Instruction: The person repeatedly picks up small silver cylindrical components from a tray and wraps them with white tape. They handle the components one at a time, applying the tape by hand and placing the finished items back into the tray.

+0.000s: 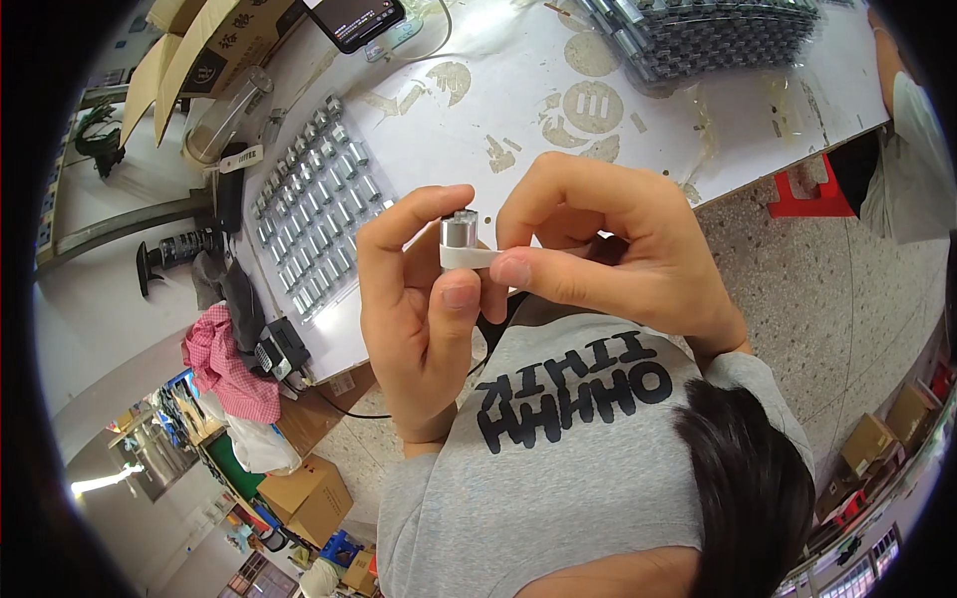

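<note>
A small silver metal cylinder [459, 231] stands upright between the fingers of my left hand [409, 309], the index finger at its top and the thumb near its lower end. A white strip [469, 258], which looks like tape, lies across the cylinder's lower part and runs off to the right. The free end of that strip is pinched between the thumb and index finger of my right hand [628, 249]. Both hands are held in front of my grey shirt, at the table's near edge. My fingers hide the cylinder's back and bottom.
Rows of silver cylinders [317, 237] lie on the white table [439, 135] at left. Stacked trays of similar parts [718, 45] stand far right. A phone [354, 22], cardboard box [214, 55] and clear cup [224, 120] are far left. Another person's arm [887, 65] shows at right, near a red stool [812, 194].
</note>
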Available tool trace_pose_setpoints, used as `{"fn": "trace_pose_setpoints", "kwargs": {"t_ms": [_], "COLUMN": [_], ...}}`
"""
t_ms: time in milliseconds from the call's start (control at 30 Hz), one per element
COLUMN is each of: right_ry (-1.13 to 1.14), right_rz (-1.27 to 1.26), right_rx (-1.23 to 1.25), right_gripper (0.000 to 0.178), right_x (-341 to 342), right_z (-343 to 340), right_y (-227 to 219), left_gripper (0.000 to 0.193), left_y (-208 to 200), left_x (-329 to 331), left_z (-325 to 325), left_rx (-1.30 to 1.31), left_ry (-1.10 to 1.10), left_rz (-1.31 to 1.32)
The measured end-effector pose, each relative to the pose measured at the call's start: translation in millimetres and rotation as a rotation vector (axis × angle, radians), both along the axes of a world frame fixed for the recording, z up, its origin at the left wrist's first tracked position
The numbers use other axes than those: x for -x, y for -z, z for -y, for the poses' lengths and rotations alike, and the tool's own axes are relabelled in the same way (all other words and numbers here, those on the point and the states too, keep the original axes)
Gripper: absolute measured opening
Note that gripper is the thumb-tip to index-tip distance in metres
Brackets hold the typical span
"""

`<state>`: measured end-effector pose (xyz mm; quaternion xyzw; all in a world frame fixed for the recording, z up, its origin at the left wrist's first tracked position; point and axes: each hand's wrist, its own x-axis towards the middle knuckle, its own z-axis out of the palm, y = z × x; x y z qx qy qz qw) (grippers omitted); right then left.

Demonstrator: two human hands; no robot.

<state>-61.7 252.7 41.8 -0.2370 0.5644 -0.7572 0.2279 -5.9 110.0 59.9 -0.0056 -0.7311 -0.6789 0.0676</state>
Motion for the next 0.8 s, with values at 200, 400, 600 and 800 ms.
{"fn": "trace_pose_setpoints", "kwargs": {"t_ms": [200, 400, 600, 800], "right_ry": [-0.009, 0.002, 0.199, 0.142], "right_rz": [0.006, -0.153, -0.167, -0.330], "right_rx": [-0.001, -0.118, -0.099, -0.057], "right_gripper": [0.007, 0.004, 0.011, 0.009], "right_x": [-1, 3, -4, -1], "right_z": [1, 0, 11, 10], "right_y": [-4, -7, 3, 0], "left_gripper": [0.048, 0.049, 0.046, 0.041], "left_y": [2, 4, 3, 3], "left_x": [0, 3, 4, 3], "left_z": [-4, -5, -5, -10], "left_rx": [-0.061, 0.016, 0.051, -0.006], "left_ry": [-0.023, -0.044, -0.042, -0.122], "left_rz": [-0.045, -0.094, -0.064, -0.014]}}
